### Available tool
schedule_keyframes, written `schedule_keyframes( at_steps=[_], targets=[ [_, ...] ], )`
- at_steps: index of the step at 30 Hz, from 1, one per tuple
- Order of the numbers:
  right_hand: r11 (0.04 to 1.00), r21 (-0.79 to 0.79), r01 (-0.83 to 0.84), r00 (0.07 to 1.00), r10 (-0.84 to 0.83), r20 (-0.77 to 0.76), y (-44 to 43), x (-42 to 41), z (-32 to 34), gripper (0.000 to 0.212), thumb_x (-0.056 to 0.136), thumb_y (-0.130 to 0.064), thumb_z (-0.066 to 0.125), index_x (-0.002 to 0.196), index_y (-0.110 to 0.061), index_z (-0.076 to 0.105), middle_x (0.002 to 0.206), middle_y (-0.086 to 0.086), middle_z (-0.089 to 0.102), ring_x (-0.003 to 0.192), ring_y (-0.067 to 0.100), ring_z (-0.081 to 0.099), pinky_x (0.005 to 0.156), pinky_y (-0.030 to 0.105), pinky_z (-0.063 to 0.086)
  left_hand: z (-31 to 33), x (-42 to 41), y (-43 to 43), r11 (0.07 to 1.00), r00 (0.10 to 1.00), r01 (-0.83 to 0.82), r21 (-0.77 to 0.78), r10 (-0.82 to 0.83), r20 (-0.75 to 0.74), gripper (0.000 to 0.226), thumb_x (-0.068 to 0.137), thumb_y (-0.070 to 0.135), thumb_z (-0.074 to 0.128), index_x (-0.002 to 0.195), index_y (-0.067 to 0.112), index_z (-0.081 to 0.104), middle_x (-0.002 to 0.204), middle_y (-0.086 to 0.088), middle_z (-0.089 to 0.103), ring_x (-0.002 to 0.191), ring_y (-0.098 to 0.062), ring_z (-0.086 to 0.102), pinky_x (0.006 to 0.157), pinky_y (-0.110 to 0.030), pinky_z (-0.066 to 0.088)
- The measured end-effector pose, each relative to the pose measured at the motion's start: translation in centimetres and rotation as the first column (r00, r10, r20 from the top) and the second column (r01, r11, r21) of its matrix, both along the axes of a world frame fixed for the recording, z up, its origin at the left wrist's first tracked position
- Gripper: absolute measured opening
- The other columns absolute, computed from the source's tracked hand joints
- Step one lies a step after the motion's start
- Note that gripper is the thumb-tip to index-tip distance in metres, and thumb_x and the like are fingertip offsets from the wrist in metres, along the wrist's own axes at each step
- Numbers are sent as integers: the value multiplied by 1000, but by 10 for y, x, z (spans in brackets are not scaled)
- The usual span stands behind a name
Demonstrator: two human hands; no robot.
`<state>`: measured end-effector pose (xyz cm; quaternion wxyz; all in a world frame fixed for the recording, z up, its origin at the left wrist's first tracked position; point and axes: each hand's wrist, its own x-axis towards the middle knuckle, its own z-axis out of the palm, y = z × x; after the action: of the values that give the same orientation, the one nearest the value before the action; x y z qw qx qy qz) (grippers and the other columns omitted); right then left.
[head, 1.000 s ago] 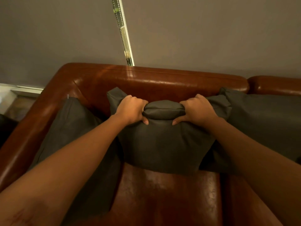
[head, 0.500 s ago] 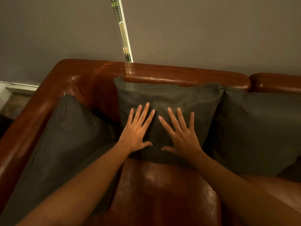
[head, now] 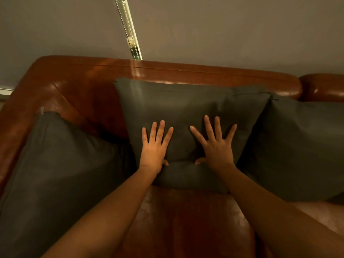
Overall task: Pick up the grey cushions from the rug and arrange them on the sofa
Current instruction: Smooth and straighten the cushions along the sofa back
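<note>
A brown leather sofa (head: 186, 220) fills the view. Three grey cushions lean on it. The middle cushion (head: 186, 105) stands upright against the backrest. My left hand (head: 155, 146) and my right hand (head: 216, 144) press flat on its front with fingers spread, and the fabric dents between them. A second grey cushion (head: 55, 174) leans against the left armrest. A third grey cushion (head: 301, 146) stands at the right, touching the middle one.
The sofa's backrest (head: 186, 71) runs along a grey wall (head: 223, 30). A beaded blind chain (head: 128, 28) hangs down behind it. The bare leather seat (head: 186, 229) lies in front of the middle cushion. A second backrest section (head: 323, 86) starts at far right.
A second ago both hands gripped the middle cushion's top edge. They let go, the cushion settled upright against the backrest, and both hands now press flat on its front, a little lower than before.
</note>
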<state>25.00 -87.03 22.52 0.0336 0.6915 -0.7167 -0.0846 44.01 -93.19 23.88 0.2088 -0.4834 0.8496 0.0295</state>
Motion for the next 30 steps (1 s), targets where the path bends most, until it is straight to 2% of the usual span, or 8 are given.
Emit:
schedule_keyframes(
  at_steps=[8, 15, 18, 21, 23, 25, 27, 30],
  targets=[
    [1000, 20, -6, 1000, 7, -27, -19, -5, -16, 166, 26, -76, 76, 145, -31, -29, 156, 16, -1, 141, 41, 7, 98, 76, 6, -14, -6, -21, 1000, 998, 9, 24, -10, 54, 132, 75, 58, 62, 112, 11, -56, 111, -21, -63, 118, -39, -42, 98, -58, -20],
    [997, 61, 47, 999, -46, -15, -19, 1, -6, 158, 40, -72, 78, 135, -34, -43, 151, 13, -36, 139, 40, -30, 101, 75, -11, -20, -10, -18, 999, 1000, 19, -38, -19, 1, 136, 71, 59, 66, 117, 14, -54, 116, -17, -61, 135, -38, -31, 100, -57, -19],
    [997, -77, -21, 996, 27, 87, 0, -2, -5, 153, 40, -66, 82, 146, -38, -24, 155, 10, -31, 142, 36, -27, 105, 70, -15, -22, 6, -9, 986, 984, 72, -153, -95, -152, 148, 57, 64, 74, 134, 15, -42, 144, -17, -43, 138, -39, -20, 108, -57, -7],
    [890, -429, 157, 929, 15, 371, 32, -13, -3, 114, 60, -64, 75, 151, -34, 13, 155, 14, 12, 142, 36, 13, 114, 53, 8, -28, 29, 2, 979, 900, -58, -195, -33, -435, 131, 57, 73, 61, 149, 19, -16, 152, -31, -7, 139, -45, 5, 111, -55, 0],
    [714, -460, 527, 758, -151, 634, 49, -23, 2, 99, 64, -69, 67, 143, -19, 31, 144, 19, 30, 131, 34, 31, 109, 43, 23, -18, 40, 0, 933, 723, -360, -28, 260, -640, 132, 57, 71, 65, 150, 18, -12, 153, -30, -4, 142, -40, -1, 113, -50, 0],
    [564, -225, 795, 437, -274, 857, 54, -31, 11, 110, 58, -74, 68, 138, -6, 35, 137, 20, 36, 123, 33, 40, 104, 41, 34, -10, 47, -14, 849, 481, -443, 289, 497, -722, 142, 52, 47, 86, 148, 22, -16, 156, -21, -6, 146, -31, 1, 115, -43, 7],
    [589, 89, 803, 170, -370, 913, 51, -43, 15, 112, 54, -63, 75, 140, -4, 33, 139, 17, 32, 124, 32, 43, 104, 41, 40, -5, 50, -32, 760, 253, -382, 525, 633, -732, 147, 51, 28, 92, 146, 27, -22, 156, -13, 6, 144, -22, 14, 117, -37, 15],
    [668, 416, 617, 52, -562, 825, 42, -54, 16, 115, 60, -42, 87, 148, -14, 19, 152, 10, 17, 140, 30, 25, 111, 39, 30, 3, 52, -54, 527, -90, -361, 769, 802, -591, 135, 54, 28, 90, 150, 27, -5, 150, -4, 34, 132, -16, 41, 111, -35, 34]
  ],
)
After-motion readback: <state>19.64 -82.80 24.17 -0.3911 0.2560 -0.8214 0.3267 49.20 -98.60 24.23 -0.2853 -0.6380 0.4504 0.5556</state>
